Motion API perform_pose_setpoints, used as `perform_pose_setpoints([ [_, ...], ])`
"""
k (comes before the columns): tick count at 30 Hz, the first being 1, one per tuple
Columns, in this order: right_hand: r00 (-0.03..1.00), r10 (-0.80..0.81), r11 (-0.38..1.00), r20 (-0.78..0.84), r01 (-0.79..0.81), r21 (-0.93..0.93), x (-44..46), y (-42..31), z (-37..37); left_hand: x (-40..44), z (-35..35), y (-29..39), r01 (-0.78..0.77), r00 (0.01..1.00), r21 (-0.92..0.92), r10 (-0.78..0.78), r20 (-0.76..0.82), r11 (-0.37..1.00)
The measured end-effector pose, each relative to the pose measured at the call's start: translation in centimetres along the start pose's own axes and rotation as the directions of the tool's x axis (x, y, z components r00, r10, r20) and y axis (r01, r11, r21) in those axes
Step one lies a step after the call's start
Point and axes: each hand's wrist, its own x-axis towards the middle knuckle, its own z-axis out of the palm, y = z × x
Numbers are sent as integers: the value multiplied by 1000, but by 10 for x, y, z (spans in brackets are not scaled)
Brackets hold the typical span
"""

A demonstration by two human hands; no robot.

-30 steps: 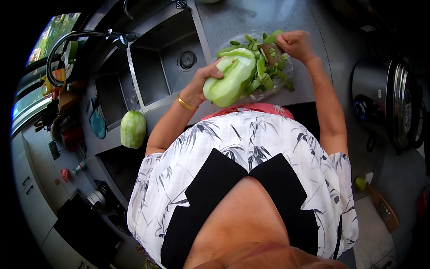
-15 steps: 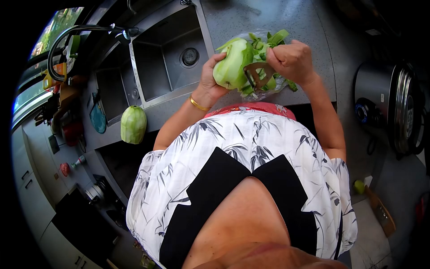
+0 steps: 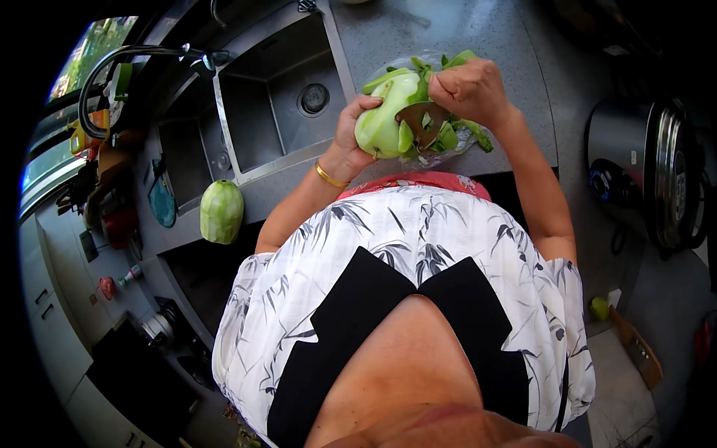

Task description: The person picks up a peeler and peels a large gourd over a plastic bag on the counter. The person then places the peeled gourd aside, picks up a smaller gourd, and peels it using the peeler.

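My left hand grips a pale green, partly peeled gourd-like vegetable from its left side, thumb on top. My right hand is closed round the handle of a broad-bladed knife, whose blade lies against the vegetable's right side; the handle is hidden in the fist. Green peelings lie on a clear plastic bag beneath and to the right. A second peeled vegetable stands at the counter's front edge on the left.
A double steel sink with a black curved faucet is at the upper left. A teal item lies beside the smaller basin. A dark electric cooker stands at the right. The grey counter runs behind the peelings.
The vegetable in my left hand has turned, its end now facing me. My right hand has moved left and nearer, bringing the blade from over the peelings onto the vegetable.
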Motion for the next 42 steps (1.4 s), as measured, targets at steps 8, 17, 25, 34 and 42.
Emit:
perform_pose_setpoints([
  [8, 998, -60, 992, -26, 63, 107, 8, 21, 1, 1, -4, 16, 150, 976, 64, -158, 148, 987],
  [17, 996, 83, 997, -19, -83, -3, -18, 68, 14, -7, -16, 23, 185, 978, 92, -192, 80, 978],
  [25, 996, 86, 995, -25, -84, 53, -38, 72, 38, -5, -31, 15, 148, 988, 133, -153, 24, 980],
  [34, 990, 139, 988, 26, -140, 57, -49, 68, 48, -5, -65, 18, 216, 975, 86, -219, 23, 972],
  [42, 991, 132, 971, 30, -123, -206, -60, 96, 33, -29, -64, 41, 85, 996, 208, -88, 6, 975],
])
